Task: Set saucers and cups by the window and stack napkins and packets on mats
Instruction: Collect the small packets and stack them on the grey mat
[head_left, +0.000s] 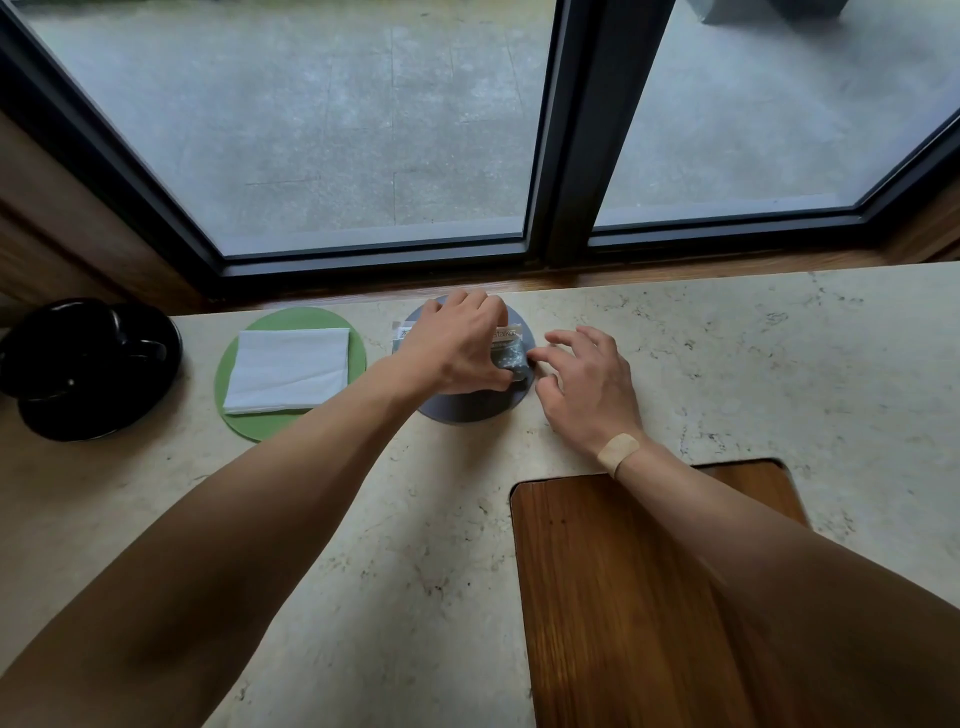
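Note:
A round grey mat (467, 408) lies on the marble counter near the window. Packets (510, 349) rest on it, mostly covered by my left hand (457, 345), whose fingers grip them. My right hand (584, 387) sits just right of the mat, fingers spread, fingertips touching the packets' right edge. To the left, a green mat (358, 353) carries a folded white napkin (288, 370). At the far left stand black saucers (104, 415) with black cups (78, 338) on them.
The marble counter (779, 374) runs along a dark-framed window (566, 156) with a wooden sill. A wooden board (623, 597) is set into the counter at the lower right, under my right forearm.

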